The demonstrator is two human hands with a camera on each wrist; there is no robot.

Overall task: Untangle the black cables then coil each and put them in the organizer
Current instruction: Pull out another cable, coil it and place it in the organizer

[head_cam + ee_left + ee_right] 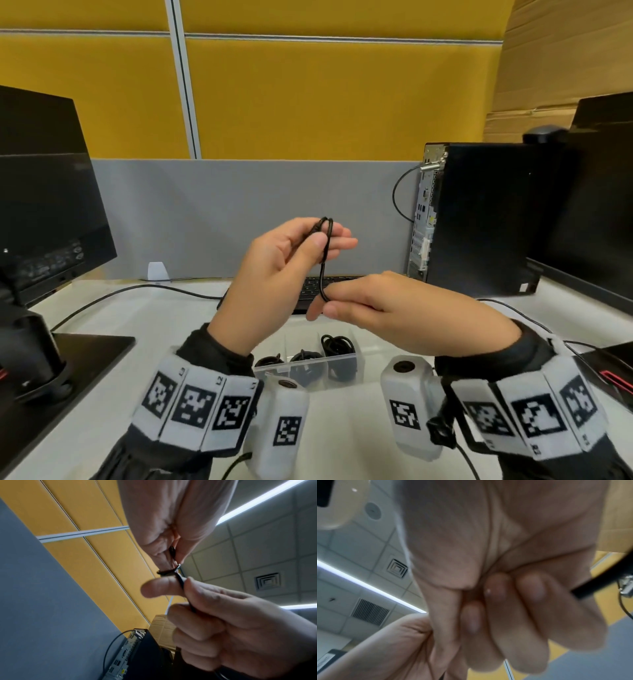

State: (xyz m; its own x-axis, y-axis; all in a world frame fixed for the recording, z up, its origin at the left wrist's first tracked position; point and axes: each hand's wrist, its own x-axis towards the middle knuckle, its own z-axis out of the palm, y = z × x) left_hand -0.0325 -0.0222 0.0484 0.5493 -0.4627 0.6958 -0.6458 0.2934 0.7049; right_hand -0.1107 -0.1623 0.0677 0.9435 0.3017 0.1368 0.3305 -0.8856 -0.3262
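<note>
A thin black cable [322,274] hangs between my two hands above the desk. My left hand [327,241] is raised and pinches small loops of the cable [172,551] between thumb and fingers. Just below it, my right hand [322,305] has its fingers curled round the cable's lower stretch [181,582]. In the right wrist view the curled fingers [496,601] fill the picture and a black cable [599,580] crosses at the right. The clear plastic organizer [342,358] sits on the desk under my hands, with coiled black cables [337,344] in its compartments.
A black keyboard [318,287] lies behind the hands. A computer tower [479,219] stands at the right, with a monitor [599,205] beside it. Another monitor [44,205] with its flat base [68,377] stands left. A black cord [137,291] runs across the white desk.
</note>
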